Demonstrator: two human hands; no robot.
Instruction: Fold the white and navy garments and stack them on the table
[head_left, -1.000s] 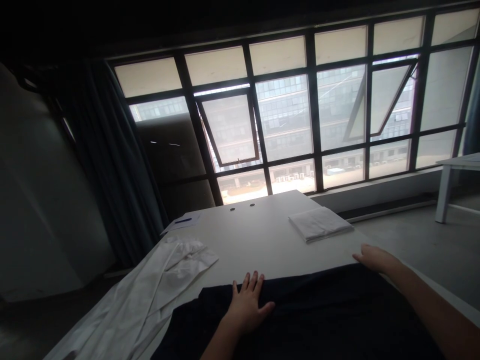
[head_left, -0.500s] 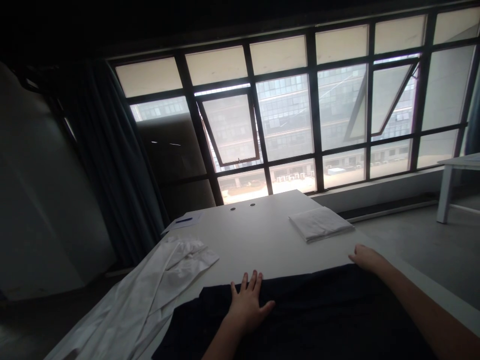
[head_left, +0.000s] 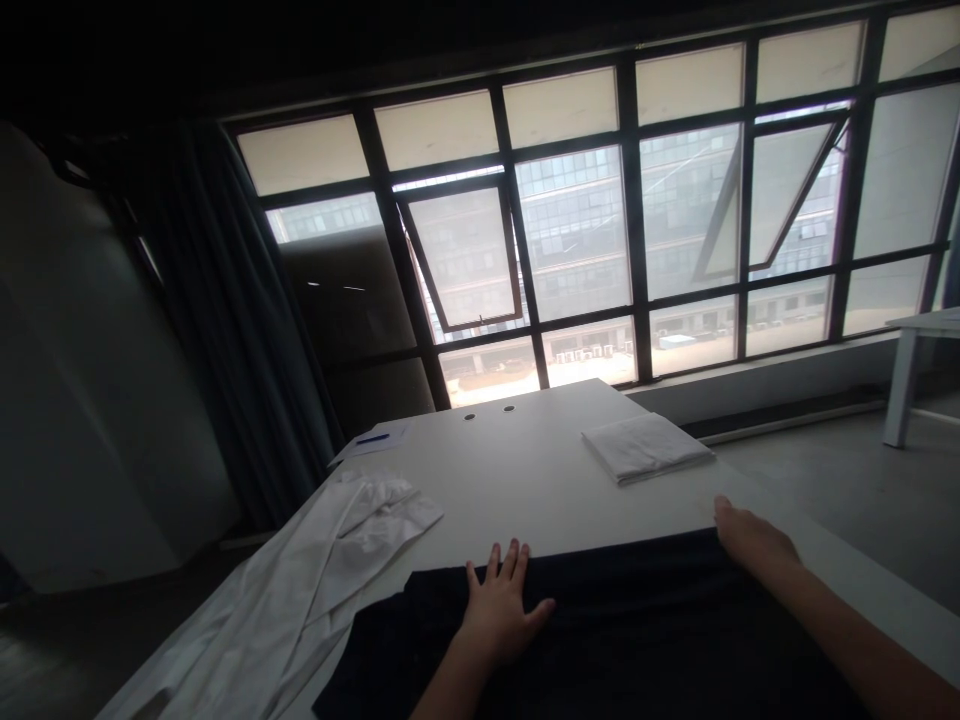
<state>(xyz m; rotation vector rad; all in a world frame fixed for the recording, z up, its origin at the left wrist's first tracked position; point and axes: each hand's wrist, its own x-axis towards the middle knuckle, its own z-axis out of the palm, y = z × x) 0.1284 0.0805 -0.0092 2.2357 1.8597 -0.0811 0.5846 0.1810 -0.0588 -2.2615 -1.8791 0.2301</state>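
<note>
left grip (head_left: 501,605) is spread wide and laid palm down on the near-black fabric sheet (head_left: 622,620), its fingertips set just past the far edge. by the right grip (head_left: 752,537), narrowed, the sheet's far right corner is held; its fingertips are partly hidden. the sheet is spread across the near part of the flat white surface (head_left: 510,480), its edge drawn nearly straight between both grips. to its left, loose rumpled white fabric (head_left: 300,590) is heaped. beyond, a folded rectangular white cloth (head_left: 646,447) is placed near the right side, and white paper (head_left: 360,452) is topped by a slim blue pen (head_left: 373,438) at far left.
</note>
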